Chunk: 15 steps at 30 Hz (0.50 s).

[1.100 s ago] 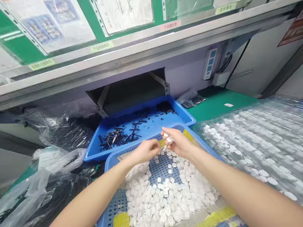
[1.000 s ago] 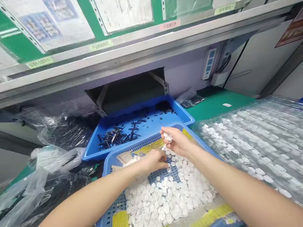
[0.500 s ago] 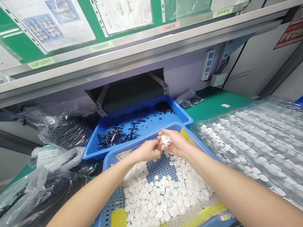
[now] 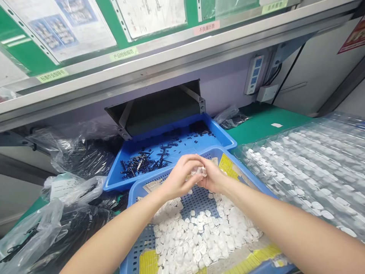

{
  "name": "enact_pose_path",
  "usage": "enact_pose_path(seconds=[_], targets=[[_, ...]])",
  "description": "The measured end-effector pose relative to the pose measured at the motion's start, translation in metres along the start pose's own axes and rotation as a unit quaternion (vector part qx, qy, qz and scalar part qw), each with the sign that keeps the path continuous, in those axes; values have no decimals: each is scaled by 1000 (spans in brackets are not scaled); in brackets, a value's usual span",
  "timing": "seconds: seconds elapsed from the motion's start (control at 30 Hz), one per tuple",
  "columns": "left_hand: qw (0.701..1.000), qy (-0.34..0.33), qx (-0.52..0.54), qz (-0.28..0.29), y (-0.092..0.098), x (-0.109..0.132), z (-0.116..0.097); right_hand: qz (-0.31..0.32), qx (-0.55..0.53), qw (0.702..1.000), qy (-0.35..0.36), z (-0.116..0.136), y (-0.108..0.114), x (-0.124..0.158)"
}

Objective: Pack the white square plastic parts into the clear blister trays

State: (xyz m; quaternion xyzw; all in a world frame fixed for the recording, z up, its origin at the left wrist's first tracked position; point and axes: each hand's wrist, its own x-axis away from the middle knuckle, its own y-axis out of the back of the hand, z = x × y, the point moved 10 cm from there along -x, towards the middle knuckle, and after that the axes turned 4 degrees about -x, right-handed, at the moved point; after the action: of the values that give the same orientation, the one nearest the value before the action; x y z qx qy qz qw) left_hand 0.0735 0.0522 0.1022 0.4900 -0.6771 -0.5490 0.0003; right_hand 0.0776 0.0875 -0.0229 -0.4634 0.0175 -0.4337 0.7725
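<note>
Both hands meet over the far part of a blue perforated basket (image 4: 133, 201). A small clump of white square plastic pieces (image 4: 200, 171) shows between them. My right hand (image 4: 213, 176) is cupped round the clump from the right. From the left, my left hand (image 4: 180, 179) closes over it, fingers on top and thumb beneath. Part of the clump is hidden by the fingers. Below lies a wide heap of loose white plastic pieces (image 4: 196, 239), rounded squares, with the basket's holed floor showing near the middle.
Behind the basket, a blue tray (image 4: 182, 146) holds black plastic scraps (image 4: 145, 164) under a dark chute (image 4: 162, 108). Clear trays with rows of white pieces (image 4: 308, 171) fill the right. Bags of black parts (image 4: 71, 228) crowd the left. A shelf edge (image 4: 171, 62) crosses above.
My left hand has risen from beside the right hand and closed over the white pieces that the right palm held open. The view has shifted slightly.
</note>
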Motion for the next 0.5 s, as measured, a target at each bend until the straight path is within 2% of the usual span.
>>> enact_pose_path(seconds=[0.07,0.1,0.17,0.2,0.27,0.33,0.4,0.5], targets=[[997,64,-26,-37,12,2,18,-17,11,1000,21,10,3,2],[993,107,-46,-23,10,6,31,-32,16,999,31,15,5,4],[979,166,-93,75,-10,18,55,-58,12,997,50,24,9,8],[968,168,-113,149,-27,26,63,-65,4,996,60,28,10,10],[936,129,-149,293,-64,45,68,-64,-12,995,74,35,9,14],[901,95,-194,377,-90,61,70,-53,-18,995,83,39,5,18],[880,94,-236,401,-101,65,72,-43,-15,995,84,40,0,20],[876,109,-243,402,-104,61,70,-41,-4,996,77,38,-2,21]])
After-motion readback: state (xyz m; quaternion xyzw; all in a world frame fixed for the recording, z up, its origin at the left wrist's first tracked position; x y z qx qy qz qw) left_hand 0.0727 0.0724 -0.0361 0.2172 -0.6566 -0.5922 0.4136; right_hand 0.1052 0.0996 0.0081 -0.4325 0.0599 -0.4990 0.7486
